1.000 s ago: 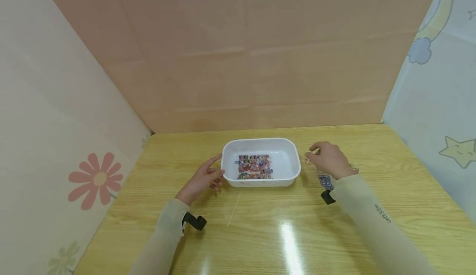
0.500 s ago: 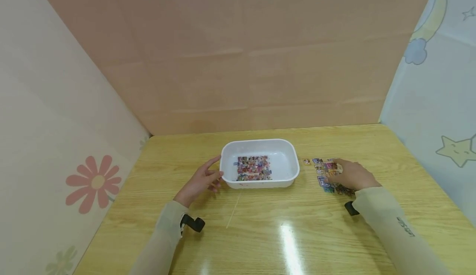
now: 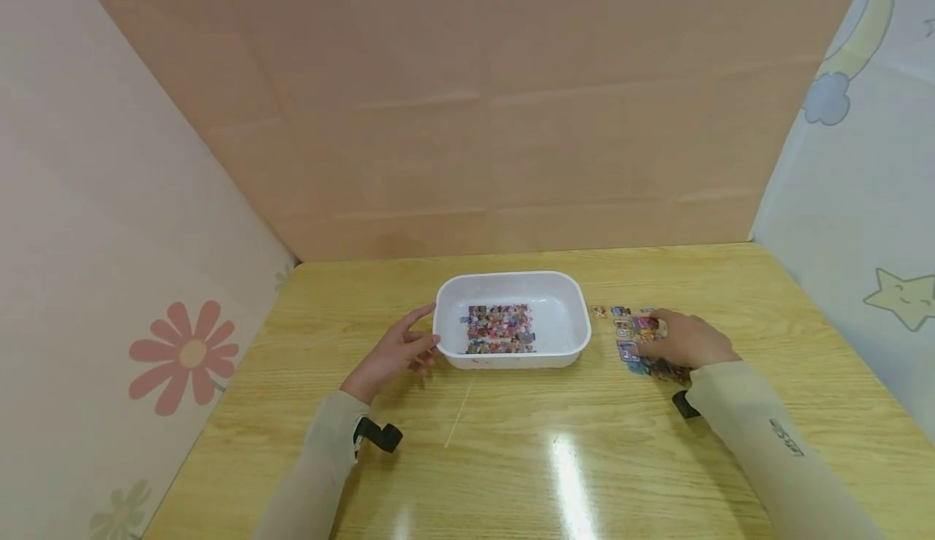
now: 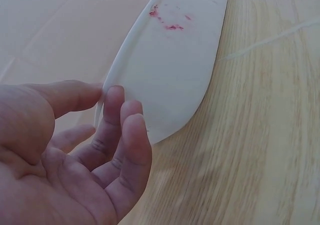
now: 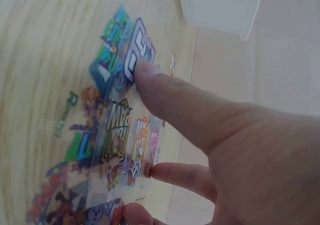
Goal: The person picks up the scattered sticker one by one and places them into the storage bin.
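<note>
Saw at far left a pale wall (image 3: 109, 158) bearing a big red flower (image 3: 193, 353) and, lower down, a faint smaller bloom (image 3: 122, 511). Next, beyond a beige sleeve (image 3: 314, 459) and a black strap (image 3: 380, 434), found the left hand (image 3: 390, 359) at the left end of a white tub (image 3: 558, 325), thumb and forefinger apart and touching the rim, other fingers loosely bent. Spotted small red marks (image 4: 172, 26) on the outer side of the tub in the left wrist view. Saw the tub upright on a wood-grain table (image 3: 511, 442), in front of a brown back wall (image 3: 467, 101), with tub prints (image 3: 500, 329) inside, left of centre. Noted a thin pale line (image 3: 460, 414) on the table, near the front of the tub.

Right of the tub, saw 1 small print (image 3: 600, 312) lying apart, then a cluster of loose prints (image 3: 643, 323) on the table, partly hidden by the right hand (image 3: 682, 339). Found that hand spread over the cluster, thumb (image 5: 167, 85) against a purple-edged lettered print, 2 fingertips touching others. Made out cartoon figures and upside-down lettering there. At far right, saw a pale wall with a yellow star (image 3: 904, 298), a blue cloud (image 3: 827, 99) and a moon (image 3: 865, 28).
</note>
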Demonstrator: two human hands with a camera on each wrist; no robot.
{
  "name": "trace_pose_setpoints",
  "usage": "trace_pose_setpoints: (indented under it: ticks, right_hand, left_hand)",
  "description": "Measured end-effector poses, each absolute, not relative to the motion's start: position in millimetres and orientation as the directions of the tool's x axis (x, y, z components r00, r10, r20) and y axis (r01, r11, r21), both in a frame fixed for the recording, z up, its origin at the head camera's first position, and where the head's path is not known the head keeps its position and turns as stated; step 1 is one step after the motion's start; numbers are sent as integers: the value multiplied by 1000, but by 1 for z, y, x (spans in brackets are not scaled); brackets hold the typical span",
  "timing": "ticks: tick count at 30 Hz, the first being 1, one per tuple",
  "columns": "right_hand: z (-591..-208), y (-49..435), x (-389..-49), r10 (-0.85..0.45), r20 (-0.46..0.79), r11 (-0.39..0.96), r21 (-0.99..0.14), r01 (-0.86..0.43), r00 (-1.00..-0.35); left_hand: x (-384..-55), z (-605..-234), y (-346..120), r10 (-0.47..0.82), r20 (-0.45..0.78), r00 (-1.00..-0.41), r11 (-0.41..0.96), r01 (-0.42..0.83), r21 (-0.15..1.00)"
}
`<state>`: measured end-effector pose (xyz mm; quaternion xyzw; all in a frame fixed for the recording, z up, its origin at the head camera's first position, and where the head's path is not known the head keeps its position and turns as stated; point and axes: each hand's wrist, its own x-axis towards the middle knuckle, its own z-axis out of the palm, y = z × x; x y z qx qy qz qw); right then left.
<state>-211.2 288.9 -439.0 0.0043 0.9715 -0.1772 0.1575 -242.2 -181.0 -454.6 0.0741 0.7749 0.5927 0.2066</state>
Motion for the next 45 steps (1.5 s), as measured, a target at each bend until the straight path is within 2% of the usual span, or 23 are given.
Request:
trace_pose_setpoints:
  ticks: [12,21,26,45]
  right_hand:
    - [-437,283,-213,-29,-306,943,-325,76,-952]
    - [-440,277,-216,22,-269,894,-425,139,-963]
    - [-437,277,-217,68,-246,912,-378,161,-967]
    - [-448,280,-218,41,-248,939,-321,122,-968]
  left_hand:
    - [-244,-456,-182,377,-216,-901,296,-104,949]
    - [-240,-454,-183,347,-237,-907,308,-129,943]
    - [-241,-453,-182,358,-232,-904,316,-116,941]
    - [-243,-456,-182,356,-240,-903,317,-125,940]
